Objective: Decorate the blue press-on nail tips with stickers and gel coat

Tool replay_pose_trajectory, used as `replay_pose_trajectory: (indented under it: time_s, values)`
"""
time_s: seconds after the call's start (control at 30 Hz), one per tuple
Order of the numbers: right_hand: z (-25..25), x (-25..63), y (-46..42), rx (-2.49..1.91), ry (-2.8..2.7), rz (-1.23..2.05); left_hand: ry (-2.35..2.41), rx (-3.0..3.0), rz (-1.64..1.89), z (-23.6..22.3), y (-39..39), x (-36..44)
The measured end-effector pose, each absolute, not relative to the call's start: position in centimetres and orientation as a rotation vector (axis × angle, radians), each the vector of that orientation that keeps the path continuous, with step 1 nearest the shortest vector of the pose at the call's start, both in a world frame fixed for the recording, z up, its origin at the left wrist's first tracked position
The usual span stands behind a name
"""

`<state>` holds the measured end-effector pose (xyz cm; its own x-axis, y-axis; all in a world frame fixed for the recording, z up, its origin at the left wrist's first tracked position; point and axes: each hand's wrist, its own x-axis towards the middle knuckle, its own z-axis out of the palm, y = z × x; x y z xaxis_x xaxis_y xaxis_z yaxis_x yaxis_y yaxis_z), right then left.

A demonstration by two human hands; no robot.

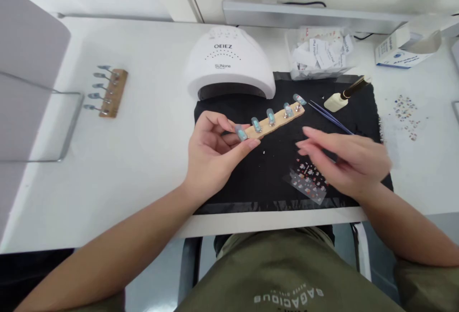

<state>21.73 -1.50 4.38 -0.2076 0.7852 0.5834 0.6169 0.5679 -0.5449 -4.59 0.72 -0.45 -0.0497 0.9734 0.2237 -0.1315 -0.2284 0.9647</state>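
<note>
My left hand (215,152) is closed around the near end of a wooden nail display stand (266,127), thumb in front and fingers behind. Several pale blue false nails (271,117) stand along it on small metal posts; the stand tilts up to the right. To the right of the stand, my right hand (340,159) has thumb and fingertips pinched together. Whatever may be between them is too small to make out. Below that hand a clear sheet of nail stickers (309,183) lies on the black mat (229,195). Blue tweezers (332,118) lie behind the hand.
A white nail lamp (231,59) stands at the back, beside a clear bin (321,56) of alcohol pads. A cream polish bottle (336,102) leans on the mat. Rhinestones (405,113) and an alcohol pad box (401,54) are right; a second nail stand (116,94) is left.
</note>
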Motion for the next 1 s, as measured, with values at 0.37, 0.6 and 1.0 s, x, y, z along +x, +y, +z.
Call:
replay_pose_trajectory:
  time_s: [0.37,0.6,1.0]
  values:
    - [3.0,19.6,-1.5,-1.117,-1.97,0.47,0.84,1.36,1.377,1.1,-1.5,-3.3]
    - [3.1,19.7,-1.4,-1.105,-1.897,0.535,0.904,1.371,1.382,1.0,-1.6,-3.1]
    - [3.2,20.2,-1.3,-1.022,-2.009,0.541,1.042,1.401,1.421,0.5,1.0,-5.4]
